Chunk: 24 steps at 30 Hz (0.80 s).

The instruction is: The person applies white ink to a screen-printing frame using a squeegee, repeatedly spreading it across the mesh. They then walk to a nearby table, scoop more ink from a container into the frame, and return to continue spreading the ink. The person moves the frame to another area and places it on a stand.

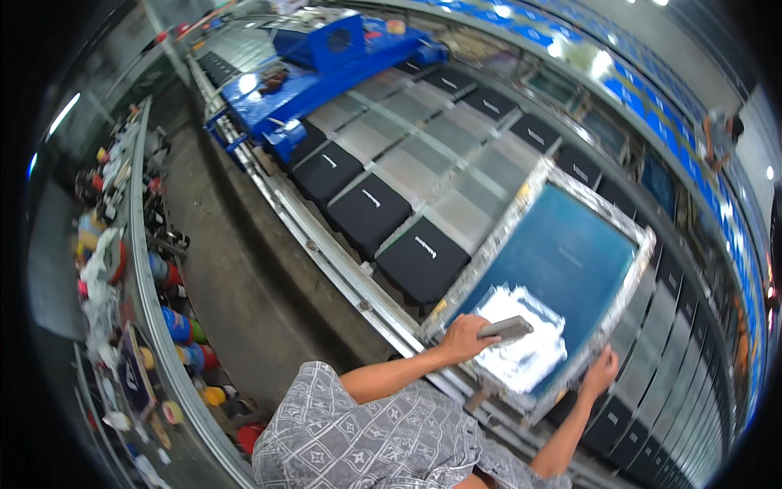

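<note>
My left hand (464,339) is closed round the end of a grey squeegee (507,328), which lies over a thick patch of white ink (521,359). The ink is spread across the near end of a screen-printing frame (570,244) with blue-green mesh and a worn, tape-covered rim. At the frame's right rim, my right hand (601,372) is closed on the edge; its fingertips are partly hidden. Just left of the frame, a black fabric piece (423,259) with a small white print lies flat on the printing table.
More black fabric pieces (371,210) line both sides of the long table. A metal rail (326,261) runs along its left edge, and a blue machine carriage (318,73) spans its far end. Bottles and tubs crowd a shelf (142,244) at left. Another person (721,137) stands far right.
</note>
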Available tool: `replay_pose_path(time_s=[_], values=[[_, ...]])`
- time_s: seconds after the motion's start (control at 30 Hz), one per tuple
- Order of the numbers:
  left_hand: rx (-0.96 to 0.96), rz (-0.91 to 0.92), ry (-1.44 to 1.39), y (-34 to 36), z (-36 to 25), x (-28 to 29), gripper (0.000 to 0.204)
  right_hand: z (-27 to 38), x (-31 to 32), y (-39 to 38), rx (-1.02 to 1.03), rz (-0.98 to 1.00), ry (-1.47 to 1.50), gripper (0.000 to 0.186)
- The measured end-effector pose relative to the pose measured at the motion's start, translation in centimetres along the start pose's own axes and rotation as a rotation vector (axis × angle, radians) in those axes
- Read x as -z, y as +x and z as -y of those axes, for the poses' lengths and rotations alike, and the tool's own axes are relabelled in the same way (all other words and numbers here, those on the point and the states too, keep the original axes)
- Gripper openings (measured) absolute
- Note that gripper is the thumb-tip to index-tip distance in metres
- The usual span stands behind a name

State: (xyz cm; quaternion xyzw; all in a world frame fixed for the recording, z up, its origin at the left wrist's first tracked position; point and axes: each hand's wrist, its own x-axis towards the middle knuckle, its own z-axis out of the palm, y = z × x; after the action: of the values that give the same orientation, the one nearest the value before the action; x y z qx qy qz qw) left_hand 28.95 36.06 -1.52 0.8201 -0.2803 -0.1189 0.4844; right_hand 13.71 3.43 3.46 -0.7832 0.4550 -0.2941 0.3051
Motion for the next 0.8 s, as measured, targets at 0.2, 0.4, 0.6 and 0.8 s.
replay_pose_path(time_s=[0.2,0.4,0.6,0.8], values=[[0.195,-0.538,0.236,1.1,8.7,-1.0,0.059,-4.8,1.8,0.3,0.079,-0.130,-0.030,0.034],[0.470,-0.119,-0.894,2.3,8.7,-1.3,0.058,-7.9,2.4,1.7,0.067,-0.165,0.191,0.035],[0.301,-0.330,-1.125,-0.7,3.8,3.7,0.063,-1.9,5.6,3.5,0.000,-0.023,0.476,0.028],[0.243,-0.716,-1.040,-8.0,4.2,9.4,0.056,12.7,4.8,0.5,0.201,0.317,0.640,0.022]])
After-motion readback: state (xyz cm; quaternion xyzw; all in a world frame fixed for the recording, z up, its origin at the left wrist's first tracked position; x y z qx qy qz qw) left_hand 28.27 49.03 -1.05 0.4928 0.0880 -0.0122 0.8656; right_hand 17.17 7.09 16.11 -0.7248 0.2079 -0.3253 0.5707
